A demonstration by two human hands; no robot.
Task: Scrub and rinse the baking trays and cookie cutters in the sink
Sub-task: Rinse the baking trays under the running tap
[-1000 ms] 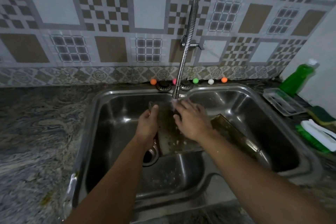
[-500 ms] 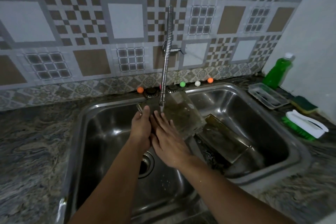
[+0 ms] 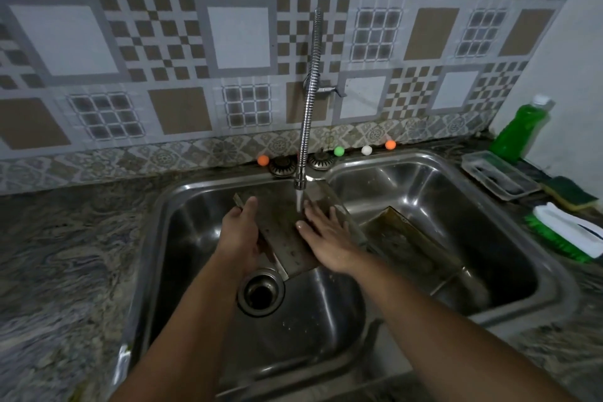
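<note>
Two bare forearms run up from the lower edge of the frame, sleeveless as far as shown; left hand (image 3: 239,235) and right hand (image 3: 329,238) carry no gloves, rings or watch.

The stone counter (image 3: 65,254) holds a double sink (image 3: 329,170). Right of the right hand (image 3: 326,235), on the counter, stand a green soap bottle (image 3: 518,130), a clear tray (image 3: 499,178), a sponge (image 3: 569,193) and a scrub brush (image 3: 567,233). Beyond the hands, small coloured balls (image 3: 339,151) line the sink's back edge.

A patterned tile wall (image 3: 241,39) in brown, white and grey squares is rising behind a marbled stone counter (image 3: 58,254). A plain white wall (image 3: 567,75) is meeting it at the right, and dim light is glinting off the metal.
</note>
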